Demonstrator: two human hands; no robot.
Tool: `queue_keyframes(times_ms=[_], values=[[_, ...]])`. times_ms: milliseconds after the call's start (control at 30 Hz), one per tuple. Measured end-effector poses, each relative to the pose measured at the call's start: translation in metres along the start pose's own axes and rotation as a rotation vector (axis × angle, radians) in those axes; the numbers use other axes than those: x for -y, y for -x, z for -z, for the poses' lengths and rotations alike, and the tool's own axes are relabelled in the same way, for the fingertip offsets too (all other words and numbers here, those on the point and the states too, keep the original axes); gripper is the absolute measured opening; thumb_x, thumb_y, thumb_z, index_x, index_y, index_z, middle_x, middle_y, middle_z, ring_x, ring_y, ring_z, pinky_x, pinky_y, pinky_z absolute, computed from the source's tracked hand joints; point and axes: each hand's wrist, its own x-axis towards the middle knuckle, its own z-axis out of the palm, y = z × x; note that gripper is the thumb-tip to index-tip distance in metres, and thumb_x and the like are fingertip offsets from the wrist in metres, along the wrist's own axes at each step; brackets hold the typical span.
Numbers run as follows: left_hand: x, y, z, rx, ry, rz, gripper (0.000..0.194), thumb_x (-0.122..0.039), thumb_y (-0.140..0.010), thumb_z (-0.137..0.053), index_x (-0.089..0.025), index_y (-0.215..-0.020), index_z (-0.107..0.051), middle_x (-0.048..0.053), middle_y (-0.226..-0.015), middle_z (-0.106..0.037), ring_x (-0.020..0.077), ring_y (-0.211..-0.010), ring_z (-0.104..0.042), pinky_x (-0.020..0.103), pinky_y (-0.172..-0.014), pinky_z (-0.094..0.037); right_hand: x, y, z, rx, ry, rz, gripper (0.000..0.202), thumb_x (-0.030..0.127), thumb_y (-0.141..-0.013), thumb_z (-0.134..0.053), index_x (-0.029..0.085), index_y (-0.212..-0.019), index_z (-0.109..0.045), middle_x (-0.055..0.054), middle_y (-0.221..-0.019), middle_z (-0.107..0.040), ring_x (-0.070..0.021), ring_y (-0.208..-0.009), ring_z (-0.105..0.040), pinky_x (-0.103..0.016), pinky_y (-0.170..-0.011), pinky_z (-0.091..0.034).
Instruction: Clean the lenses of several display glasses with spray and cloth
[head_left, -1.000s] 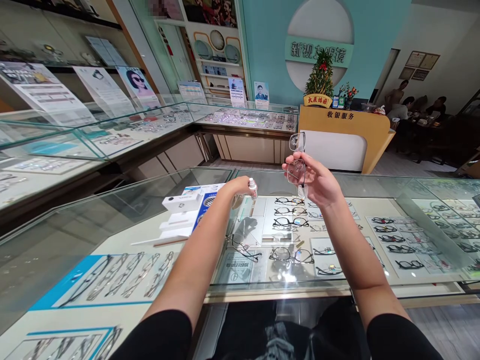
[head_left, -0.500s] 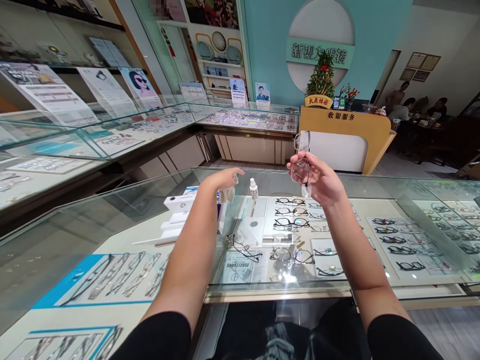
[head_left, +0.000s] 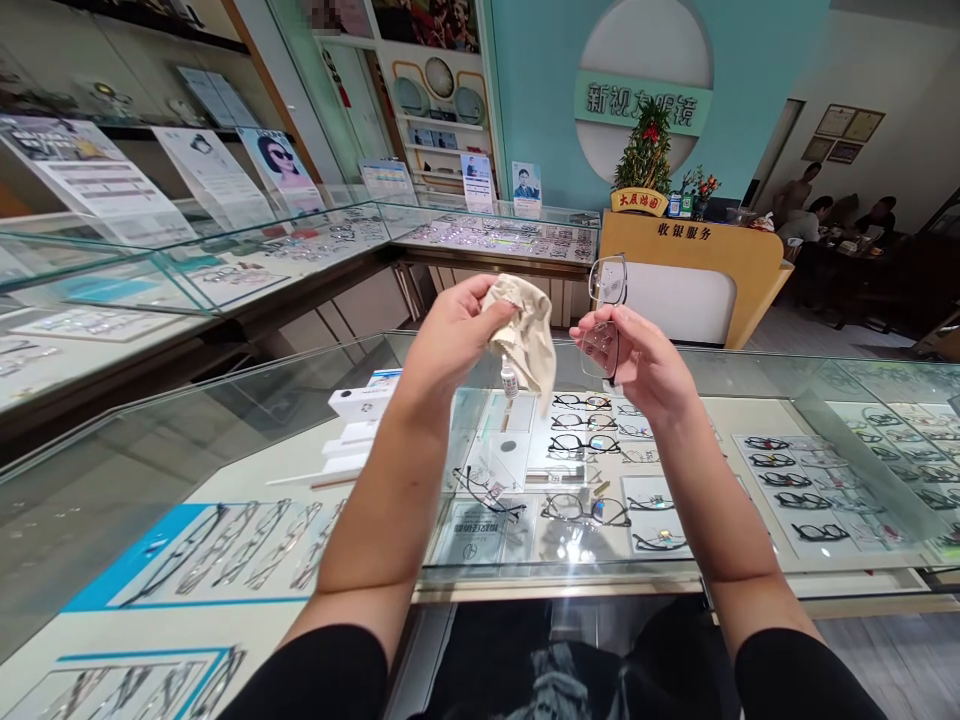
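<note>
A cream cloth point(head_left: 534, 335) hangs from the closed fingers of my left hand point(head_left: 466, 325), raised above the glass counter. To its right, my right hand point(head_left: 649, 365) pinches a thin-framed pair of glasses point(head_left: 608, 280), held upright with one lens above the fingers and the other beside them. A gap separates the cloth from the glasses. Partly covered by the cloth, a small white bottle point(head_left: 509, 380) stands on the counter. Beyond my left forearm lie white boxes point(head_left: 360, 403).
The glass display counter point(head_left: 480, 578) spans the front, with rows of glasses point(head_left: 583, 422) inside. More showcases point(head_left: 300, 245) run along the left and back. A yellow cashier desk point(head_left: 694, 245) stands behind; several people sit at the far right.
My left hand has risen and turned, bringing the cloth up and rightward toward the glasses. My right hand and the glasses have shifted only slightly.
</note>
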Motion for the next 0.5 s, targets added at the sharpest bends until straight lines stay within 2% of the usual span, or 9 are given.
queue_keyframes(times_ms=[167, 300, 400, 500], values=[[-0.003, 0.008, -0.025, 0.085, 0.171, 0.07, 0.025, -0.038, -0.081, -0.08, -0.017, -0.093, -0.075, 0.003, -0.081, -0.071, 0.0121, -0.065, -0.057, 0.025, -0.059, -0.045, 0.0, 0.003, -0.007, 0.002, 0.067, 0.045, 0.025, 0.052, -0.084, -0.086, 0.028, -0.086, -0.078, -0.001, -0.099, -0.08, -0.0196, -0.106, -0.075, -0.038, -0.114, -0.055], [-0.005, 0.012, -0.036, 0.137, 0.276, 0.13, 0.032, -0.034, -0.077, -0.085, -0.016, -0.103, -0.079, 0.005, -0.089, -0.075, 0.0142, -0.074, -0.063, 0.024, -0.064, -0.047, 0.001, 0.005, -0.008, 0.029, 0.095, 0.075, 0.028, 0.055, -0.082, -0.087, 0.029, -0.085, -0.08, 0.0, -0.092, -0.081, -0.0207, -0.102, -0.075, -0.037, -0.106, -0.055], [-0.005, 0.014, -0.04, 0.193, 0.33, 0.204, 0.038, -0.033, -0.08, -0.084, -0.017, -0.114, -0.08, 0.005, -0.092, -0.077, 0.0127, -0.068, -0.059, 0.024, -0.059, -0.043, 0.0, 0.003, -0.006, 0.005, 0.134, 0.106, 0.026, 0.055, -0.083, -0.086, 0.029, -0.084, -0.081, -0.001, -0.094, -0.082, -0.02, -0.1, -0.073, -0.037, -0.105, -0.054], [-0.003, 0.012, -0.043, 0.245, 0.392, 0.256, 0.036, -0.031, -0.085, -0.076, -0.015, -0.117, -0.081, 0.007, -0.095, -0.078, 0.0129, -0.069, -0.06, 0.024, -0.06, -0.043, 0.0, 0.001, -0.003, -0.033, 0.138, 0.133, 0.024, 0.053, -0.084, -0.086, 0.029, -0.085, -0.081, 0.0, -0.093, -0.081, -0.0194, -0.098, -0.073, -0.038, -0.106, -0.054]])
